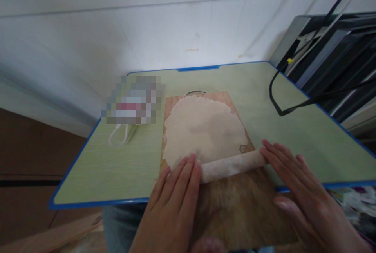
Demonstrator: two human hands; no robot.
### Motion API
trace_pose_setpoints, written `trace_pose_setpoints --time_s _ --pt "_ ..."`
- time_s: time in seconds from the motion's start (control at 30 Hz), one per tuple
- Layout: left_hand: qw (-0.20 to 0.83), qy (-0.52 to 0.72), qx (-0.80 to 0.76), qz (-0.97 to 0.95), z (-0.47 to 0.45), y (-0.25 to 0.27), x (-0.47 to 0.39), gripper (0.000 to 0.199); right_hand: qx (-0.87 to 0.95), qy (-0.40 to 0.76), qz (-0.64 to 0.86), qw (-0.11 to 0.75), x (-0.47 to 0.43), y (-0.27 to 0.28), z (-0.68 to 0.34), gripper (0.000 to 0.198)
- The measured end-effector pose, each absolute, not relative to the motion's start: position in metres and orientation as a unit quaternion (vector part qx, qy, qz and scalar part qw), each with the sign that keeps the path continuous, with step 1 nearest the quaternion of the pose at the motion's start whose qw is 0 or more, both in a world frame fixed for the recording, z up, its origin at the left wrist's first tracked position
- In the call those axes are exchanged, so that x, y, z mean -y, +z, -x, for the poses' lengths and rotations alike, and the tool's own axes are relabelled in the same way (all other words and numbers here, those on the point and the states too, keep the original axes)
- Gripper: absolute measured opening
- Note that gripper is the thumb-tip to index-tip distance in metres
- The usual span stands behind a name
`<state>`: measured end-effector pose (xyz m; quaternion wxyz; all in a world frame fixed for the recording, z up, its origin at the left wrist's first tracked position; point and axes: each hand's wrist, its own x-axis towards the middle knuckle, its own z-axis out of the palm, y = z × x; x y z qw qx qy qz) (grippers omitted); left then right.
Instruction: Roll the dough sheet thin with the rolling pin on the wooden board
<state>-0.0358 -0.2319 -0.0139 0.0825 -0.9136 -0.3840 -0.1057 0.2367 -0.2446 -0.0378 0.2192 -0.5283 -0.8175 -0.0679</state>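
A wide, thin sheet of dough point(205, 127) with ragged edges covers the far part of a wooden cutting board point(241, 214). Across the dough's near edge lies a rolling pin point(233, 165), its surface pale and whitish; whether flour or dough coats it I cannot tell. My left hand point(174, 202) rests flat over the pin's left end, fingers stretched out and hiding that end. At the other end, the fingertips of my right hand point(299, 190) touch the pin, its fingers straight and the thumb apart.
The board lies on a pale green table point(102, 174) with a blue rim, its near part overhanging the front edge. A blurred-out package point(132, 102) with a white loop sits left. A black cable point(280, 106) hangs over the right side, beside dark stacked items point(337, 57). A white wall point(176, 29) stands behind.
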Motion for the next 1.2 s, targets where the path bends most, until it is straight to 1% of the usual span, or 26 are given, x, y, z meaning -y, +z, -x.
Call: trace_pose_setpoints --time_s 0.1,0.2,0.3,0.43,0.53,0.63,0.73,0.8,0.9,1.03,1.13,1.2 --pt "0.095 -0.095 0.410 0.902 0.031 -0.007 0.211 0.070 0.820 -0.052 0.527 0.219 0.223 -0.034 -0.233 0.056" --pt "0.082 -0.060 0.460 0.882 0.025 0.001 0.177 0.065 0.827 -0.048 0.522 0.203 0.190 -0.029 -0.228 0.053" --pt "0.058 -0.033 0.475 0.878 0.022 0.005 0.142 0.055 0.835 -0.070 0.514 0.183 0.156 -0.025 -0.222 0.051" --pt "0.079 -0.033 0.462 0.883 0.023 0.004 0.116 0.048 0.822 -0.107 0.533 0.168 0.131 -0.023 -0.215 0.047" --pt "0.068 -0.041 0.478 0.875 0.022 0.003 0.123 0.052 0.814 -0.120 0.541 0.175 0.137 -0.024 -0.212 0.048" --pt "0.062 -0.069 0.501 0.861 0.020 0.001 0.155 0.061 0.811 -0.106 0.540 0.197 0.166 -0.028 -0.212 0.054" --pt "0.101 -0.092 0.500 0.855 0.019 -0.007 0.199 0.065 0.806 -0.083 0.543 0.221 0.206 -0.033 -0.217 0.054" --pt "0.133 -0.109 0.484 0.858 0.021 -0.014 0.224 0.067 0.811 -0.090 0.529 0.234 0.231 -0.036 -0.222 0.055" --pt "0.155 -0.119 0.462 0.865 0.024 -0.022 0.243 0.071 0.819 -0.095 0.519 0.225 0.251 -0.040 -0.227 0.058" --pt "0.139 -0.111 0.461 0.870 0.026 -0.020 0.226 0.068 0.813 -0.080 0.528 0.233 0.237 -0.040 -0.225 0.057" --pt "0.105 -0.083 0.467 0.874 0.026 -0.009 0.192 0.070 0.812 -0.078 0.529 0.232 0.209 -0.035 -0.220 0.052" --pt "0.068 -0.057 0.476 0.875 0.026 -0.002 0.168 0.067 0.814 -0.082 0.529 0.225 0.191 -0.032 -0.218 0.056"
